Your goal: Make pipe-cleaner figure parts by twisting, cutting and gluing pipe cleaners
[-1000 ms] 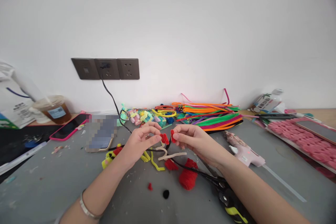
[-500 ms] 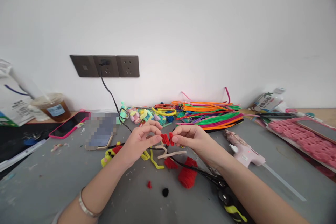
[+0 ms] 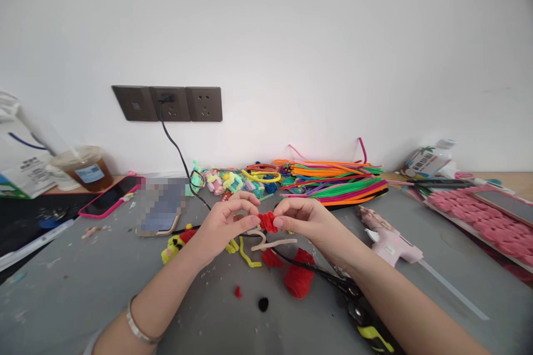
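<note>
Between my two hands is a small folded piece of red pipe cleaner (image 3: 268, 222). My left hand (image 3: 235, 219) pinches its left end with thumb and forefinger. The right end is pinched the same way by my right hand (image 3: 297, 219). Beneath them on the grey mat lie a beige pipe cleaner (image 3: 277, 243) and a bent yellow pipe cleaner (image 3: 249, 257). A red fuzzy roll (image 3: 298, 277) and a flatter red piece (image 3: 272, 258) lie just below. Nearer to me are a black pompom (image 3: 263, 304) and a red scrap (image 3: 238, 292).
A pink glue gun (image 3: 391, 244) with a glue stick and black pliers (image 3: 358, 310) lie at right. Colourful pipe cleaners (image 3: 333, 183) are piled by the wall. Phones (image 3: 112, 198), a drink cup (image 3: 85, 169) and a power cord (image 3: 177, 147) are at left.
The red folds, spread apart with a gap before, are now pressed closer together between my fingertips. Both hands stay in nearly the same place.
</note>
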A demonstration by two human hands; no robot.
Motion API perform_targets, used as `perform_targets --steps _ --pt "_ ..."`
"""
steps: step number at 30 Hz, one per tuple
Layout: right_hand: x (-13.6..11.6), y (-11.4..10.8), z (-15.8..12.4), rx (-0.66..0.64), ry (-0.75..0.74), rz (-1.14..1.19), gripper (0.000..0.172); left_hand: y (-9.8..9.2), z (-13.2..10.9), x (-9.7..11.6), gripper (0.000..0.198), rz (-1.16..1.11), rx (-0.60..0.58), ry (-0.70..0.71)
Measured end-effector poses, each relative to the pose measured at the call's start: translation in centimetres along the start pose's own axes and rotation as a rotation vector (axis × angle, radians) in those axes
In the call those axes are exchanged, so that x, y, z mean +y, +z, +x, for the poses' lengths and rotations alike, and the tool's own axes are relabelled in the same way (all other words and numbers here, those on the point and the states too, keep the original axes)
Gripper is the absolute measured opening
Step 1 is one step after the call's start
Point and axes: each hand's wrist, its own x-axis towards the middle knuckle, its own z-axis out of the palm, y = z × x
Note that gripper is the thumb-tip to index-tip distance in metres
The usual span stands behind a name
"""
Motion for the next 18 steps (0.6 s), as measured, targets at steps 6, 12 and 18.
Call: perform_targets --steps 6,12,18 --pt "-0.04 0.04 -0.07 0.004 -0.003 -0.013 0.028 0.02 -0.10 0.08 0.023 -0.010 -0.002 -0.003" --pt "-0.19 0.11 -0.08 -0.007 -0.003 -0.008 0.029 0.01 -0.12 0.03 0.023 -0.014 -0.005 -0.010" --pt "-0.22 0.21 -0.13 -0.008 0.014 0.006 0.028 0.02 -0.23 -0.03 0.024 0.014 -0.007 0.004"
